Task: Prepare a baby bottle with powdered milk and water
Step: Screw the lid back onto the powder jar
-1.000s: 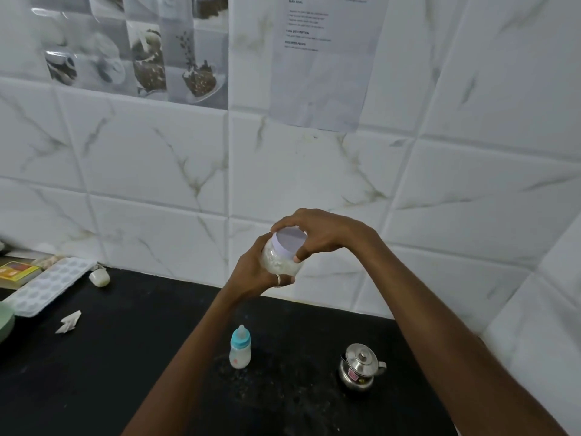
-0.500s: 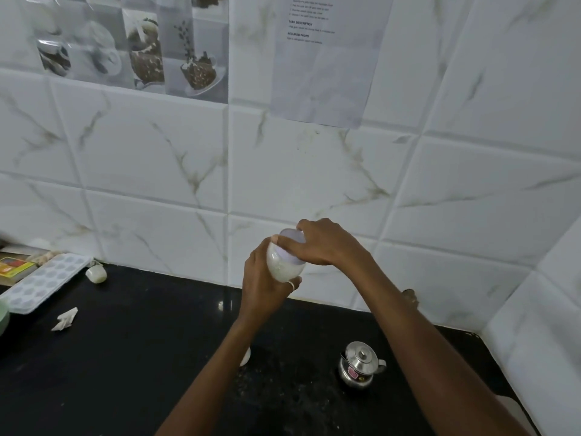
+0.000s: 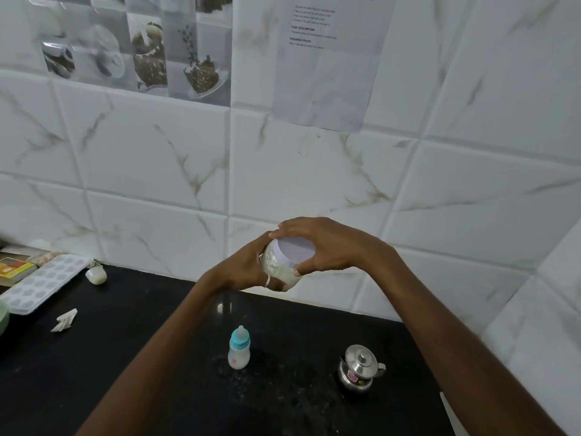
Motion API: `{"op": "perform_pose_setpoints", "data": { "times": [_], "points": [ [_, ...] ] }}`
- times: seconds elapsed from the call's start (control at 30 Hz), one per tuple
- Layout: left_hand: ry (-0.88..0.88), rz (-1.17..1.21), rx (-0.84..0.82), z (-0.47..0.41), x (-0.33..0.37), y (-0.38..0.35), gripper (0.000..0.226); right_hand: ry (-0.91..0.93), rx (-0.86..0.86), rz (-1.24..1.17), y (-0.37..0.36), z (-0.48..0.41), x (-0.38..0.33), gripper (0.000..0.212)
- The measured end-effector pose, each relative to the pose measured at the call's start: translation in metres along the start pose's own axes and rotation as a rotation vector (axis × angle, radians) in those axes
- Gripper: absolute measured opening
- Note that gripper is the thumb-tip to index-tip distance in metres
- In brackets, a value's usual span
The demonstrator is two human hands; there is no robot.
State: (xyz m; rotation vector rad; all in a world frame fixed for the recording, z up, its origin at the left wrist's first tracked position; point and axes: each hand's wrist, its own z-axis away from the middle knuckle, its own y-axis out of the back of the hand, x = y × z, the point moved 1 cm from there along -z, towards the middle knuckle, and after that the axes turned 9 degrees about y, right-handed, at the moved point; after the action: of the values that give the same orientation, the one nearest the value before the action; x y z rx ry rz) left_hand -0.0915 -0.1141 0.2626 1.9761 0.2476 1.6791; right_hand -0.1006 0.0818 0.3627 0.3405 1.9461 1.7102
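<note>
I hold a small clear jar of white milk powder (image 3: 278,268) in the air in front of the tiled wall. My left hand (image 3: 248,269) grips its body from the left and below. My right hand (image 3: 323,247) curls around its pale lilac lid (image 3: 295,250), thumb under the rim. A baby bottle (image 3: 239,349) with a blue collar and clear teat stands upright on the black counter (image 3: 132,357) below my hands. A small steel kettle (image 3: 358,368) with its lid on sits to the bottle's right.
A white ice tray (image 3: 41,286), a small pale cap (image 3: 96,274) and a crumpled paper scrap (image 3: 64,320) lie at the counter's left. A yellow box (image 3: 14,267) sits at the far left. Powder specks dust the counter around the bottle. A paper sheet (image 3: 330,58) hangs on the wall.
My right hand has shifted on the lid, which now shows its top face. My left forearm has moved left, uncovering the baby bottle it hid half a second ago.
</note>
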Motion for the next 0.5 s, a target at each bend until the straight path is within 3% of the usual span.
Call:
{"op": "perform_pose_setpoints", "data": {
  "times": [0.1, 0.17, 0.2, 0.27, 0.37, 0.5],
  "points": [
    [0.085, -0.023, 0.096, -0.002, 0.001, -0.009, 0.102, -0.097, 0.083, 0.035, -0.005, -0.003, 0.0, 0.073],
    [0.232, -0.026, 0.227, -0.006, 0.008, -0.02, 0.082, -0.217, 0.117, 0.096, -0.011, -0.006, 0.0, 0.074],
    [0.266, -0.055, 0.323, -0.008, 0.012, -0.025, 0.092, -0.275, 0.135, 0.131, -0.015, -0.008, 0.0, 0.075],
    [0.113, -0.062, 0.431, -0.005, 0.006, -0.038, 0.078, -0.368, 0.181, 0.207, -0.023, -0.013, -0.001, 0.079],
    [0.069, -0.016, 0.559, 0.004, -0.005, -0.051, 0.094, -0.449, 0.28, 0.285, -0.034, -0.018, -0.003, 0.086],
    [0.046, 0.029, 0.469, 0.002, -0.004, -0.05, 0.084, -0.454, 0.238, 0.326, -0.032, -0.01, -0.001, 0.093]
  ]
}}
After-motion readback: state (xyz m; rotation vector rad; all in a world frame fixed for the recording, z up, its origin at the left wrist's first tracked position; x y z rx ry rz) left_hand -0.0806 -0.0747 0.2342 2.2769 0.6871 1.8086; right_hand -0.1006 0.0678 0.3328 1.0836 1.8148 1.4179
